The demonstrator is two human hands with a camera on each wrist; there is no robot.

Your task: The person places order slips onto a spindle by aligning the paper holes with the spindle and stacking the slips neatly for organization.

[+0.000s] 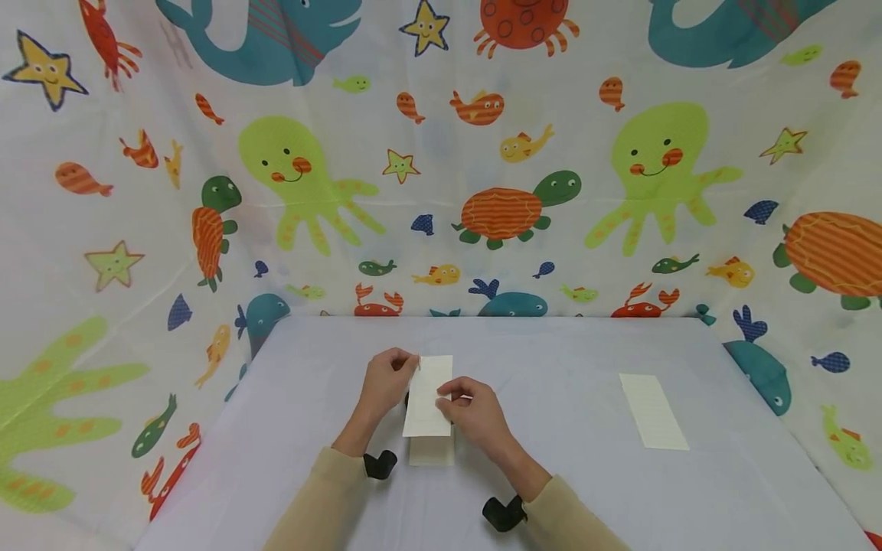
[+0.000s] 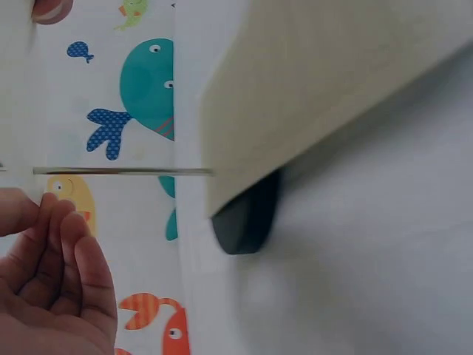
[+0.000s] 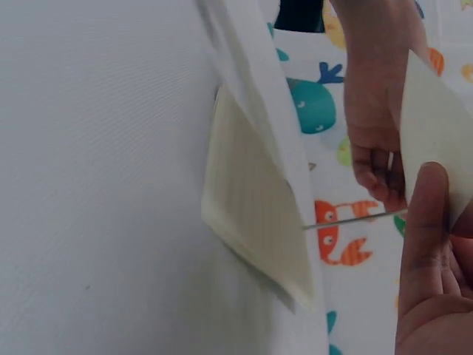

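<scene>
Both hands pinch a cream paper sheet (image 1: pixel 430 398) held level above a second cream paper piece (image 1: pixel 432 453). My left hand (image 1: pixel 386 380) has thumb and fingertips at the sheet's far left edge. From the right side, my right hand (image 1: pixel 474 413) holds its near part; in the right wrist view its thumb (image 3: pixel 432 188) lies on one face. Between the sheet and the lower paper runs the thin rod of a paper spike (image 2: pixel 126 171), its tip near my left fingertips. Under the lower paper shows a black base (image 2: pixel 247 222), mostly hidden.
Another cream sheet, faintly lined (image 1: pixel 654 412), lies flat at the right on the white table (image 1: pixel 551 352). A white cloth printed with sea animals (image 1: pixel 441 176) hangs behind and at both sides. Black camera mounts (image 1: pixel 504 514) sit at the wrists.
</scene>
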